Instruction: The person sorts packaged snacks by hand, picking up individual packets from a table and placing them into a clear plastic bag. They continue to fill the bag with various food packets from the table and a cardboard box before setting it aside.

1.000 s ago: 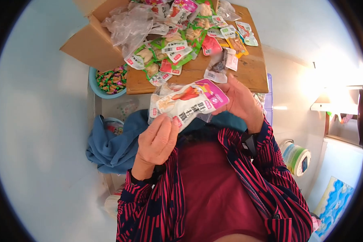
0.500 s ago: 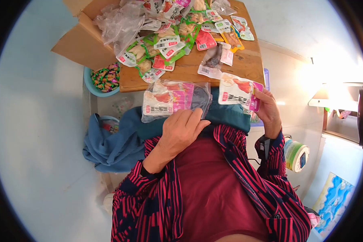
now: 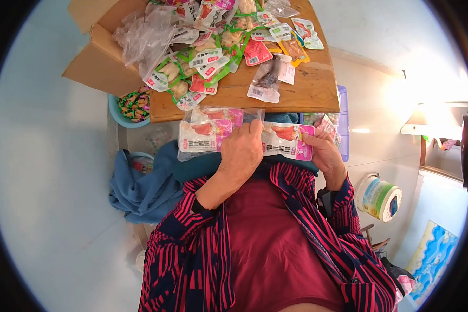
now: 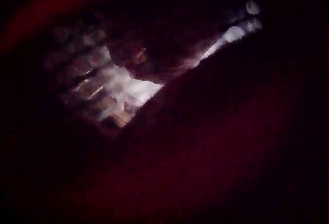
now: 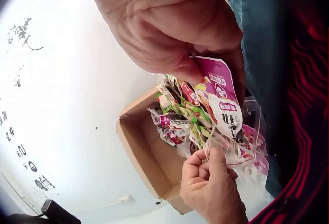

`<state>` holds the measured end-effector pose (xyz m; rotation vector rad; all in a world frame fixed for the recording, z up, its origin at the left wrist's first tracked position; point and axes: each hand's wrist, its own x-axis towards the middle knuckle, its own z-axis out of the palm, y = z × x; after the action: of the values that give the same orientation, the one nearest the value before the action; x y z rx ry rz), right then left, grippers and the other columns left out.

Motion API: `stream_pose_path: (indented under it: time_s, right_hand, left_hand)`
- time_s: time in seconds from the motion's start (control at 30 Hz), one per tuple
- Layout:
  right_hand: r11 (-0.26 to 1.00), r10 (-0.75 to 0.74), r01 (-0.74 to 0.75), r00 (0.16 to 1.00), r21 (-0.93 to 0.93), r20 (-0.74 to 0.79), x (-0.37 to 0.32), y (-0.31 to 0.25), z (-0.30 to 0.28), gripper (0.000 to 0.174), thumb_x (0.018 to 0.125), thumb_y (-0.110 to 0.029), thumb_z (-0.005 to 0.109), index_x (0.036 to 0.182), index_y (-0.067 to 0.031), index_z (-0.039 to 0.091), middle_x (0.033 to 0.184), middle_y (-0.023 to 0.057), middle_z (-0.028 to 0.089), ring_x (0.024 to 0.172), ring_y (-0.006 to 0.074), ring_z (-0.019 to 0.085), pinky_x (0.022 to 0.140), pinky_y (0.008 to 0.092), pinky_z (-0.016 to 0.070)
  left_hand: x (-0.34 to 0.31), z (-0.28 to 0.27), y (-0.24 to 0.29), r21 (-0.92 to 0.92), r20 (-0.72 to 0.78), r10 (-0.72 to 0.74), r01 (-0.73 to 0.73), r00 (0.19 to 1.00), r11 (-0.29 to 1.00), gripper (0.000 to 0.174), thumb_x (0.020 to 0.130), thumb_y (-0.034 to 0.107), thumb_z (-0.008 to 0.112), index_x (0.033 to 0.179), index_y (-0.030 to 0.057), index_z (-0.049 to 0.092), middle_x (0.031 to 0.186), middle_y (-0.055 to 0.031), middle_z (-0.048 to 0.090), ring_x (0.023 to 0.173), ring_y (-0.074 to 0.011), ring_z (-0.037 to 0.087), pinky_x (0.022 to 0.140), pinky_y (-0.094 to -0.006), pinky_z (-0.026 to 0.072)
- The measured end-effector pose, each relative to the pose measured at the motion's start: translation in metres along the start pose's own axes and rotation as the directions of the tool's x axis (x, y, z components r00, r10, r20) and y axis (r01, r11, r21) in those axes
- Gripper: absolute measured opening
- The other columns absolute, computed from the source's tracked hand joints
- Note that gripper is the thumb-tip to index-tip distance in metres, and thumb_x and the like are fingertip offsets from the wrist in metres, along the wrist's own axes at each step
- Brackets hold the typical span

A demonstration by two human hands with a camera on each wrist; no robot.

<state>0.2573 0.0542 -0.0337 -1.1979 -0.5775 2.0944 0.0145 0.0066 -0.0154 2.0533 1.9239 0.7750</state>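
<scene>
A clear plastic bag (image 3: 186, 151) holds white-and-pink snack packets (image 3: 208, 136) with a picture of red meat on them. My left hand (image 3: 243, 154) pinches the rim of this bag at its right side, thumb against fingers, as the right wrist view also shows. With thumb and fingers my right hand (image 3: 326, 156) grips the pink end of another such packet (image 3: 282, 139). Its white end lies at the bag's mouth, right beside the left hand. The left wrist view is mostly dark, covered by sleeve cloth.
Beyond the hands, a wooden table (image 3: 234, 104) bears a heap of snack packets (image 3: 208, 60) and an open cardboard box (image 3: 106, 62). A blue basin (image 3: 120, 118) of wrapped sweets stands left, a purple basket (image 3: 343, 125) right. Blue cloth (image 3: 140, 192) hangs at the left.
Earlier, the left hand held up a packet with the bag. The right hand then held a packet apart on the right; that packet has moved left to the bag's mouth.
</scene>
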Motion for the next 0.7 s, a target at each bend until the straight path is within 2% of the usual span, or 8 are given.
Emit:
stream_pose_path:
  time_s: [0.07, 0.17, 0.27, 0.3, 0.43, 0.5, 0.63, 0.7]
  right_hand:
    - [0.996, -0.019, 0.014, 0.998, 0.089, 0.063, 0.005, 0.005, 0.005, 0.024, 0.098, -0.004, 0.059, 0.119, 0.0074, 0.064, 0.113, 0.0173, 0.071, 0.098, 0.0237, 0.072, 0.090, 0.0389, 0.0589]
    - [0.990, 0.045, -0.063, 0.989, 0.130, 0.140, 0.013, 0.008, 0.020, 0.028, 0.098, -0.004, 0.058, 0.124, 0.0076, 0.061, 0.119, 0.0178, 0.068, 0.105, 0.0246, 0.069, 0.096, 0.0414, 0.0562]
    - [0.981, 0.033, -0.075, 0.972, 0.177, 0.233, 0.014, 0.006, 0.047, 0.031, 0.099, -0.004, 0.056, 0.128, 0.0080, 0.058, 0.123, 0.0182, 0.066, 0.110, 0.0255, 0.068, 0.099, 0.0429, 0.0544]
    - [0.981, 0.045, -0.083, 0.976, 0.173, 0.214, 0.019, 0.010, 0.052, 0.032, 0.100, -0.003, 0.054, 0.130, 0.0074, 0.057, 0.125, 0.0176, 0.066, 0.111, 0.0265, 0.067, 0.101, 0.0429, 0.0530]
    - [0.983, 0.035, -0.083, 0.959, 0.162, 0.282, 0.037, 0.025, 0.064, 0.032, 0.101, -0.003, 0.053, 0.131, 0.0063, 0.056, 0.125, 0.0158, 0.065, 0.112, 0.0266, 0.066, 0.101, 0.0425, 0.0522]
    - [0.969, 0.038, -0.131, 0.916, 0.211, 0.399, 0.044, 0.031, 0.073, 0.032, 0.101, -0.003, 0.052, 0.132, 0.0049, 0.055, 0.126, 0.0141, 0.065, 0.115, 0.0246, 0.064, 0.100, 0.0406, 0.0526]
    - [0.980, 0.048, -0.121, 0.916, 0.160, 0.398, 0.049, 0.040, 0.094, 0.027, 0.103, -0.010, 0.051, 0.127, 0.0000, 0.058, 0.119, 0.0090, 0.066, 0.104, 0.0185, 0.065, 0.095, 0.0355, 0.0531]
    - [0.962, 0.013, -0.125, 0.909, 0.243, 0.416, 0.056, 0.048, 0.098, 0.030, 0.104, -0.017, 0.051, 0.129, -0.0028, 0.058, 0.119, 0.0068, 0.067, 0.101, 0.0171, 0.065, 0.094, 0.0348, 0.0532]
  left_hand:
    - [-0.001, -0.004, 0.002, -0.015, -0.072, 0.007, -0.008, 0.997, 1.000, 0.012, 0.087, 0.011, 0.065, 0.096, 0.0068, 0.057, 0.072, -0.0119, 0.062, 0.066, -0.0319, 0.065, 0.055, -0.0443, 0.0517]
    - [-0.001, -0.007, 0.004, -0.011, -0.100, 0.000, -0.001, 0.995, 1.000, 0.013, 0.087, 0.010, 0.066, 0.097, 0.0071, 0.058, 0.072, -0.0118, 0.062, 0.065, -0.0314, 0.065, 0.055, -0.0434, 0.0515]
    - [-0.002, -0.010, 0.006, -0.027, -0.115, 0.024, -0.027, 0.993, 0.999, 0.015, 0.086, 0.008, 0.066, 0.099, 0.0065, 0.058, 0.073, -0.0114, 0.063, 0.066, -0.0304, 0.066, 0.054, -0.0421, 0.0515]
    - [-0.002, -0.012, 0.007, -0.027, -0.117, 0.023, -0.027, 0.993, 0.999, 0.015, 0.086, 0.008, 0.066, 0.099, 0.0065, 0.058, 0.073, -0.0114, 0.063, 0.066, -0.0304, 0.066, 0.054, -0.0421, 0.0515]
    - [-0.004, -0.014, 0.009, -0.087, -0.146, 0.057, -0.070, 0.988, 0.994, 0.014, 0.086, 0.007, 0.067, 0.098, 0.0058, 0.059, 0.072, -0.0103, 0.062, 0.065, -0.0290, 0.065, 0.054, -0.0414, 0.0520]
    - [-0.004, -0.016, 0.011, -0.135, -0.190, 0.072, -0.098, 0.979, 0.986, 0.012, 0.086, 0.007, 0.066, 0.095, 0.0058, 0.059, 0.071, -0.0097, 0.061, 0.063, -0.0281, 0.064, 0.054, -0.0412, 0.0521]
    - [-0.007, -0.019, 0.011, -0.162, -0.178, 0.095, -0.125, 0.979, 0.979, 0.011, 0.086, 0.006, 0.066, 0.094, 0.0055, 0.059, 0.070, -0.0097, 0.061, 0.063, -0.0279, 0.064, 0.054, -0.0404, 0.0517]
    - [-0.009, -0.018, 0.011, -0.211, -0.210, 0.109, -0.154, 0.971, 0.965, 0.010, 0.085, 0.004, 0.066, 0.092, 0.0049, 0.059, 0.069, -0.0097, 0.059, 0.062, -0.0278, 0.063, 0.054, -0.0401, 0.0504]
